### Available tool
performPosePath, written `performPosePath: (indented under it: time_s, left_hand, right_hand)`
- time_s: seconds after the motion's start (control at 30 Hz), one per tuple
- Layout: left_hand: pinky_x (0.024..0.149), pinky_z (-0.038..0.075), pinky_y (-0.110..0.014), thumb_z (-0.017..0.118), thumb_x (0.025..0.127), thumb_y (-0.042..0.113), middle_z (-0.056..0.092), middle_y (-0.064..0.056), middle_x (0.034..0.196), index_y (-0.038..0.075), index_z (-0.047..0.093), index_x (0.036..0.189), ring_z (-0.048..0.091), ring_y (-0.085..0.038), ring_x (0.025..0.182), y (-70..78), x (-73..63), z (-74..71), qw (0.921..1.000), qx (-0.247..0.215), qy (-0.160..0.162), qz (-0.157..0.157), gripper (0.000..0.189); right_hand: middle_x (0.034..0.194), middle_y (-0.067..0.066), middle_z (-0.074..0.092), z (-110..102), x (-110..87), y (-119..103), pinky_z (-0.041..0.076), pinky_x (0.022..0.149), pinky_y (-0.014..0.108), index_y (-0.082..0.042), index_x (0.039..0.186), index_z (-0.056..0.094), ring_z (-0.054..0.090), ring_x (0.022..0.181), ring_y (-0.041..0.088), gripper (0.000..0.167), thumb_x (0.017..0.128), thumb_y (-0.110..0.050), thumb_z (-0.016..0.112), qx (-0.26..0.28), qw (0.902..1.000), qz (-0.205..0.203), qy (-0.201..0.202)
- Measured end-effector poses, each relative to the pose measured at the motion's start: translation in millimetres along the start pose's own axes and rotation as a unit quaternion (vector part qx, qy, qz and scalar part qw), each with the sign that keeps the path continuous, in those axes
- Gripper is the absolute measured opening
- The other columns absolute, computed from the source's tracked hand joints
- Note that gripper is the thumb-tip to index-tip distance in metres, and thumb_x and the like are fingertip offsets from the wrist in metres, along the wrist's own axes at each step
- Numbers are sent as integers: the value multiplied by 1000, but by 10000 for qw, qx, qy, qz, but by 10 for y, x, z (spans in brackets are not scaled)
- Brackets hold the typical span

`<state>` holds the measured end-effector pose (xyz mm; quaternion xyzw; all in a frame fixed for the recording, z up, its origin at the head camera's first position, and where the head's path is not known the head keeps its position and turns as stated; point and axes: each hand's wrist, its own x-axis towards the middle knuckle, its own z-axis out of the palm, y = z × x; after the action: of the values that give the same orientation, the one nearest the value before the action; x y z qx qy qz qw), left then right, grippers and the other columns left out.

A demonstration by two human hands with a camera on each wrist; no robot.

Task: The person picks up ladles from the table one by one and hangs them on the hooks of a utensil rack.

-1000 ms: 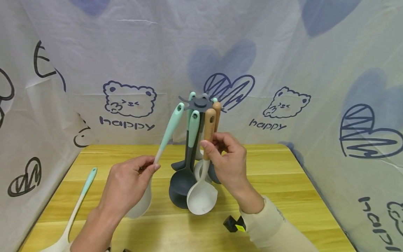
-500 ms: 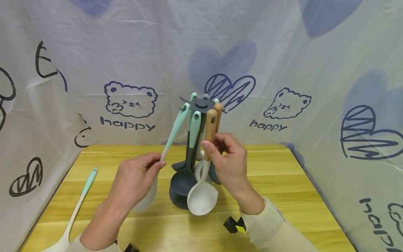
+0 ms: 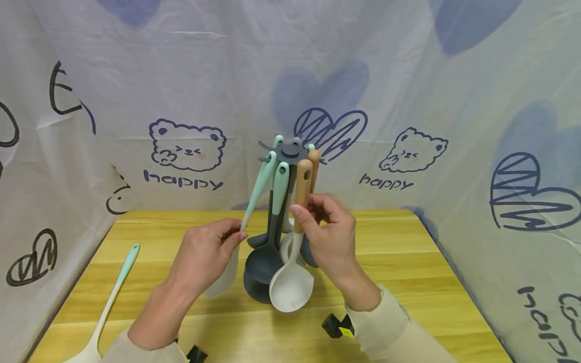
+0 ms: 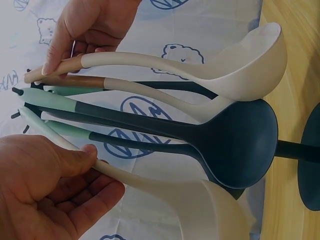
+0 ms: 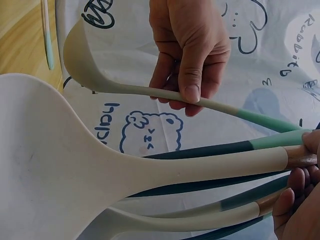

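My left hand (image 3: 199, 257) pinches the white neck of a mint-handled ladle (image 3: 257, 189) between thumb and fingers. The ladle leans, its handle's end right at a hook of the dark grey utensil rack (image 3: 289, 150); its white bowl (image 4: 210, 215) hangs low in the left wrist view. My right hand (image 3: 335, 239) holds the wooden handle of another white ladle (image 3: 292, 288) hanging at the rack's front right. Between the two hangs a dark ladle (image 3: 263, 264) with a mint handle. In the right wrist view the left thumb (image 5: 191, 92) presses on the neck.
Several more utensils hang around the rack, one with a wooden handle (image 3: 314, 164). At the table's left lies a white utensil (image 3: 109, 307) with a mint handle. The rack's dark round base (image 4: 311, 155) stands on the wooden table (image 3: 399, 282). A printed cloth (image 3: 254, 60) encloses the table.
My left hand has moved right and slightly up with the mint-handled ladle, bringing its handle's end from beside the rack to the hook. The right hand has stayed in place.
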<state>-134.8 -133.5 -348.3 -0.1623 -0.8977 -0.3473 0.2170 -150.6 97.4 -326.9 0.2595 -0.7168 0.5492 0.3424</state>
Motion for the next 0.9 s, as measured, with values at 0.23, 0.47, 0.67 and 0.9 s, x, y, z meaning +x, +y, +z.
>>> performPosePath:
  time_s: [0.23, 0.47, 0.67, 0.9]
  left_hand:
    - [57, 52, -25, 79, 95, 10, 79, -1, 86, 9, 81, 103, 60, -9, 65, -4, 29, 52, 9998, -71, -187, -27, 8]
    - [59, 53, -26, 80, 95, 11, 77, 0, 84, 9, 80, 102, 59, -10, 66, 16, 48, 123, 9997, -45, -214, -90, 8]
    - [61, 54, -26, 79, 96, 15, 77, 0, 86, 9, 79, 102, 63, -9, 68, 34, 71, 169, 9996, 18, -268, -97, 8]
    - [63, 57, -29, 79, 96, 16, 78, 0, 89, 11, 79, 102, 68, -10, 72, 47, 85, 147, 9978, -137, -555, -322, 7]
  right_hand:
    - [85, 14, 69, 1, -6, 1, 49, 62, 18, 2, 102, 72, 57, 69, 15, 25, 95, -20, 81, -29, 10000, 17, 10]
    - [83, 13, 69, 11, -28, 1, 49, 62, 18, 3, 99, 72, 57, 68, 13, 14, 90, 0, 81, -132, 9999, 83, -2]
    - [84, 13, 70, 11, -37, 14, 50, 62, 18, 3, 99, 72, 58, 70, 12, 14, 89, 2, 81, -165, 9998, 91, -21]
    - [85, 14, 70, 8, -34, 16, 50, 62, 18, 3, 99, 72, 58, 69, 11, 14, 90, -1, 81, -142, 9999, 42, -17]
